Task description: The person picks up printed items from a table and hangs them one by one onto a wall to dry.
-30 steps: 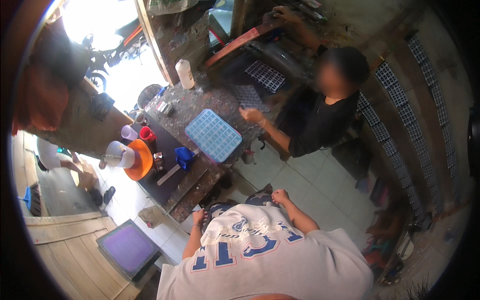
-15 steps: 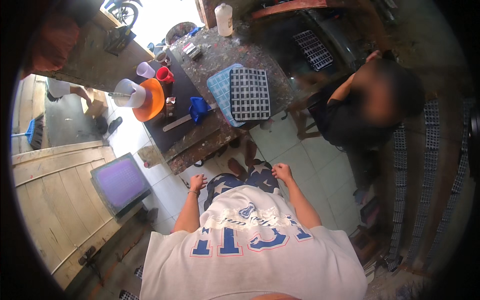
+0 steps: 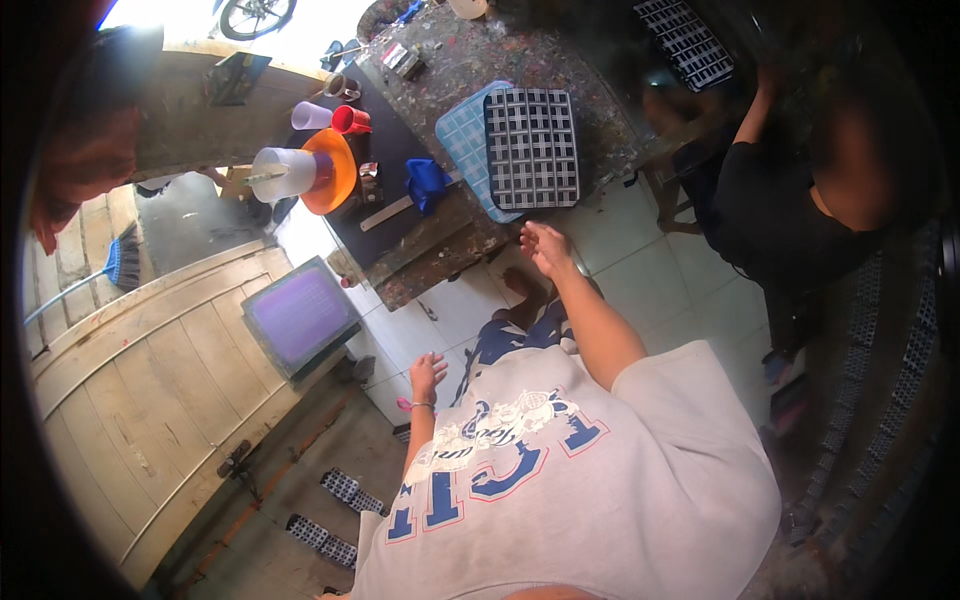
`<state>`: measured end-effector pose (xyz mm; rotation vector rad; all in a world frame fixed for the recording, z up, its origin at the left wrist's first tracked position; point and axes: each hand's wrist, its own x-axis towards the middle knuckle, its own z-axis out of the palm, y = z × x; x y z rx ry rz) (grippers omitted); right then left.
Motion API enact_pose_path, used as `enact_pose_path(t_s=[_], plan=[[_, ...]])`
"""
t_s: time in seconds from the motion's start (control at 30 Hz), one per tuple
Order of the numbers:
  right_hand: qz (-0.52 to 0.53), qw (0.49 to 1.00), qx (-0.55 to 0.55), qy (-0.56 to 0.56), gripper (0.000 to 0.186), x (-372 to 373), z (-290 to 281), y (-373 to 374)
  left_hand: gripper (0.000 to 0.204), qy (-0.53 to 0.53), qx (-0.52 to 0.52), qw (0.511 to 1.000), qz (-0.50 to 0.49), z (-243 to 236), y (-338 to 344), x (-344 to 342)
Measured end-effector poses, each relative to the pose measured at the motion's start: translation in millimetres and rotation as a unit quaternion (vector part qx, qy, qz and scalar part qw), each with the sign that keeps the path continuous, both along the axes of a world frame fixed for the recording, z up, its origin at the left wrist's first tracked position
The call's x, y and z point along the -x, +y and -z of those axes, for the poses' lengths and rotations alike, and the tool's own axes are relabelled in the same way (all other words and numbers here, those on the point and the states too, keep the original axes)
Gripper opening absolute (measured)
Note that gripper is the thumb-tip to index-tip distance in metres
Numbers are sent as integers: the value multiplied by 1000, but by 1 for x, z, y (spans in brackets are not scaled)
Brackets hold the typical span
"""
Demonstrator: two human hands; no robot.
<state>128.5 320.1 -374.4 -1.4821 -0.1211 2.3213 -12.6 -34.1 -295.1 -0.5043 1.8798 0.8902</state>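
Note:
My right hand (image 3: 545,247) is stretched forward, fingers apart and empty, just short of the front edge of a paint-spattered worktable (image 3: 470,70). On that table a dark grid tray (image 3: 532,148) lies on top of a light blue grid tray (image 3: 462,138). My left hand (image 3: 427,377) hangs low by my hip, fingers spread, holding nothing. A person in a black shirt (image 3: 790,210) stands at the right of the table.
An orange bowl (image 3: 338,172), a white jug (image 3: 282,173), a red cup (image 3: 350,120), a blue cloth (image 3: 428,184) and a flat stick (image 3: 390,212) sit on the table's left part. A framed purple screen (image 3: 298,316) leans by a wooden door (image 3: 150,370). Grid trays line the right wall.
My right hand has lifted from my lap and reached forward toward the table, opening. The view has swung left and down. The other person has moved back to the right.

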Motion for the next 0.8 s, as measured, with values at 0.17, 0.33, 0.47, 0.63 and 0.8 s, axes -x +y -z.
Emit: enact_pose_path(t_s=[0.17,0.33,0.47,0.63,0.8], plan=[[45,990,-40,-131,18,19,28,9,29,-34,28,998,50,0,-6,-9],[87,984,-71,-138,15,22,13,4,34,-33,18,996,83,-3,0,9],[130,982,-84,-104,13,24,4,-5,33,-25,-32,994,106,9,-13,44],[181,961,-164,-131,13,29,-24,-6,29,3,-63,989,132,17,-18,93],[264,874,-367,-176,9,34,-131,-15,27,42,-138,979,146,25,-9,133]])
